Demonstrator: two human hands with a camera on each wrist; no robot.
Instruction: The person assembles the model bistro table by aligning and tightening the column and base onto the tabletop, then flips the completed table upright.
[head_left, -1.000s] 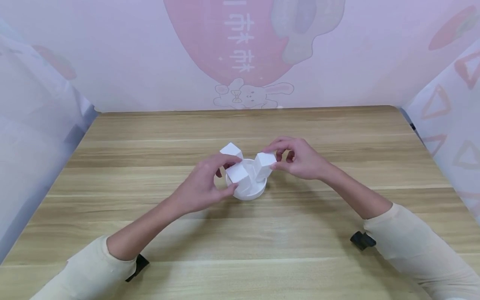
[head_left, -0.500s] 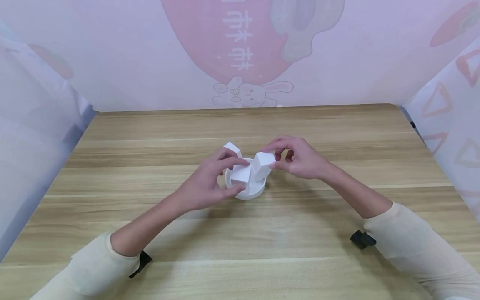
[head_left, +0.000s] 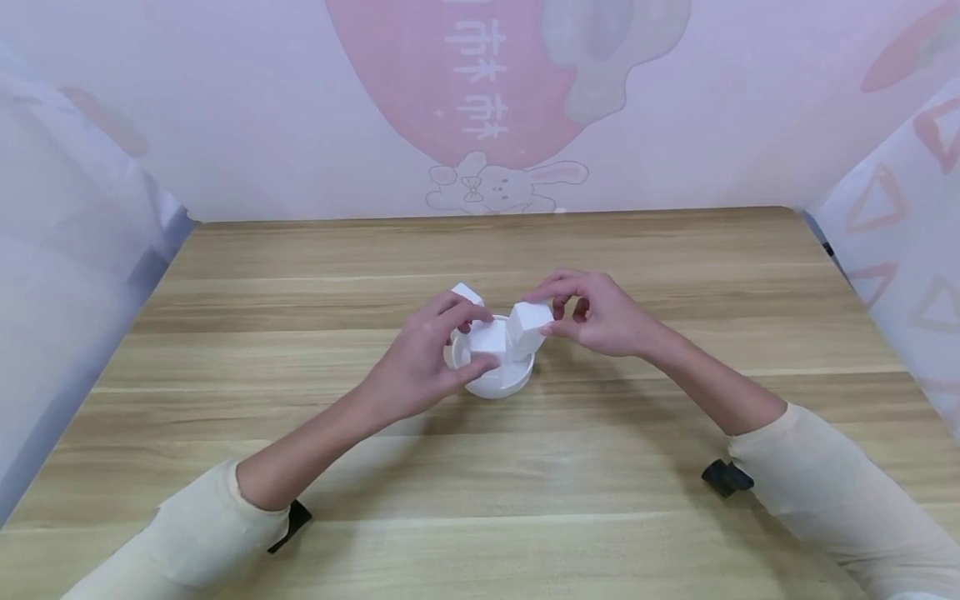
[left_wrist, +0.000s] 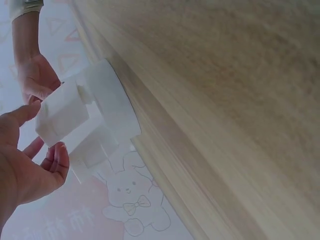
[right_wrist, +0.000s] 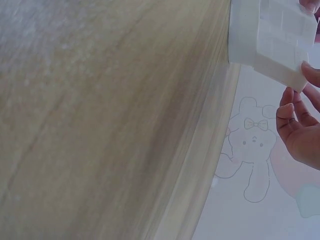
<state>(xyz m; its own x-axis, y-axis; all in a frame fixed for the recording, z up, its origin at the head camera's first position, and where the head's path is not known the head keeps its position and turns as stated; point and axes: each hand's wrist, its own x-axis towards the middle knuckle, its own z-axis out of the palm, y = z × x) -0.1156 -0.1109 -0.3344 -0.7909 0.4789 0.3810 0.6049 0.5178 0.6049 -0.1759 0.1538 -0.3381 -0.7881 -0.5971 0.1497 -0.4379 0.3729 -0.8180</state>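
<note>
A round white base [head_left: 498,387] stands on the wooden table, with three white box-shaped blocks rising from it. My left hand [head_left: 416,362] pinches the front block [head_left: 488,339] between thumb and fingers. The back block [head_left: 467,293] is partly hidden behind that hand's fingers. On the other side, my right hand [head_left: 603,317] grips the right block [head_left: 529,323] with thumb and fingertips, and this block leans outward. Seen from the left wrist, the base [left_wrist: 114,97] is a short drum. The right wrist view shows the right block [right_wrist: 281,60] joined to or set in it.
The wood-grain table [head_left: 480,500] stretches around the base on all sides. A pink printed curtain [head_left: 285,108] with a rabbit drawing hangs behind its far edge. White curtains [head_left: 67,225] close off the left and right sides.
The front block has turned and shifted right toward the middle of the base, and my left hand has moved right with it. My right hand stays on the right block, almost unmoved.
</note>
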